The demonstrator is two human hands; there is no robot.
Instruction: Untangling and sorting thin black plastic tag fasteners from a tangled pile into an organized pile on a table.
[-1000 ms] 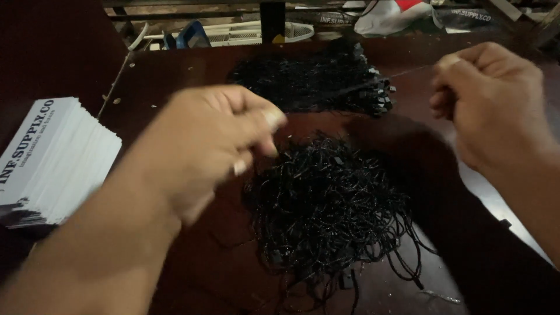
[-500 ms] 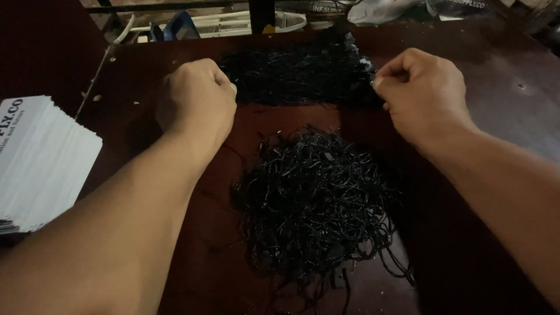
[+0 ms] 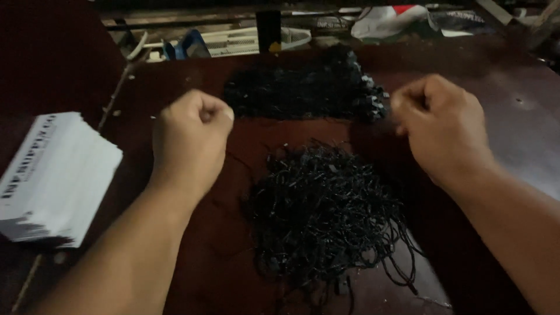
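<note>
My left hand [image 3: 192, 137] is curled into a fist over the dark red-brown table [image 3: 513, 134], left of centre. Opposite it on the right, my right hand [image 3: 440, 131] is also closed, thumb pressed to the fingers. No cord shows between the two hands in the dim light. A loose tangle of thin black cords [image 3: 326, 216] lies just below and between my hands. Beyond them sits a flatter, tidier heap of black cords [image 3: 303, 87] with small black ends along its right side.
A stack of white printed cards [image 3: 55, 181] lies at the left edge of the table. Past the far edge are white and blue items [image 3: 233, 41] and a crumpled white bag [image 3: 391, 17]. A pale patch of table [image 3: 528, 157] shows at right.
A second ago a thin cord ran stretched between my hands. They then reached to the far heap, and have now drawn back toward me and further apart, both closed.
</note>
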